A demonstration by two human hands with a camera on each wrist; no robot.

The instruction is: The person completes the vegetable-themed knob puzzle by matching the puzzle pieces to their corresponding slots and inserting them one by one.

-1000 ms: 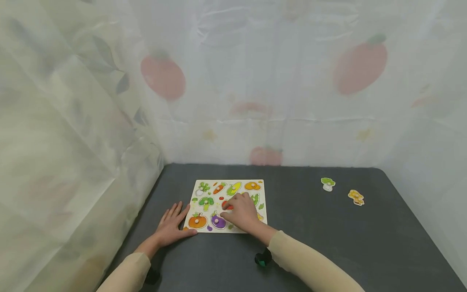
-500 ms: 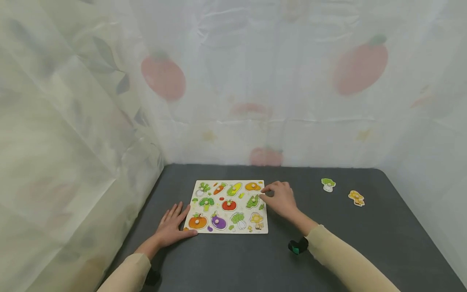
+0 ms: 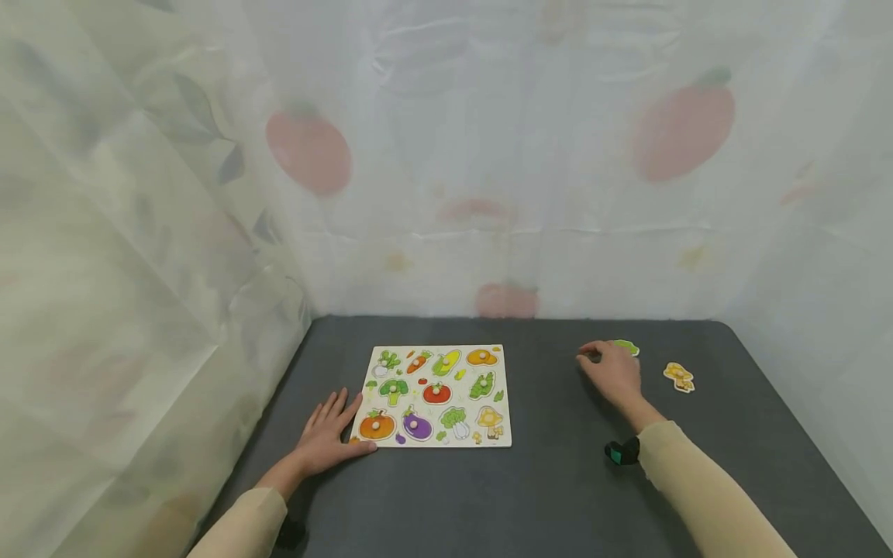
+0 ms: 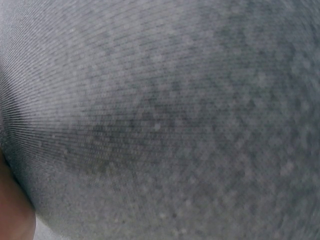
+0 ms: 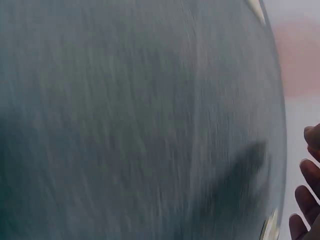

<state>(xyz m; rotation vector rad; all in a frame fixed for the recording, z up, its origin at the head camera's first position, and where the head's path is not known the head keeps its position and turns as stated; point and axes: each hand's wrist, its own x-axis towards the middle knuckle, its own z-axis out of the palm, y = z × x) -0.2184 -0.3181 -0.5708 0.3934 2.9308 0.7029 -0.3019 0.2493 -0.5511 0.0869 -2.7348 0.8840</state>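
Note:
My left hand [image 3: 324, 438] lies spread on the left edge of a white vegetable puzzle board [image 3: 463, 442], thumb over its lower left corner. Knobbed pieces sit in the board, such as a pumpkin [image 3: 377, 425], an eggplant [image 3: 417, 425] and a tomato [image 3: 437, 393]. Two pictures at its lower right, a leafy cabbage [image 3: 454, 422] and a mushroom [image 3: 490, 421], show no knobs. My right hand [image 3: 615, 373] hovers with loosely bent fingers, holding nothing. Beside it, a loose cabbage piece [image 3: 628, 346] is partly hidden. Its fingers [image 5: 306, 200] show apart in the right wrist view.
A loose yellow mushroom piece [image 3: 679, 377] lies farther right on the dark table [image 3: 544, 496]. Pale printed curtains [image 3: 488, 155] hang behind the table and along its sides. The left wrist view shows mostly tabletop.
My right hand has moved right, from over the tomato, past the board's right edge, to the loose cabbage piece, now partly covering it. The left hand has stayed on the board.

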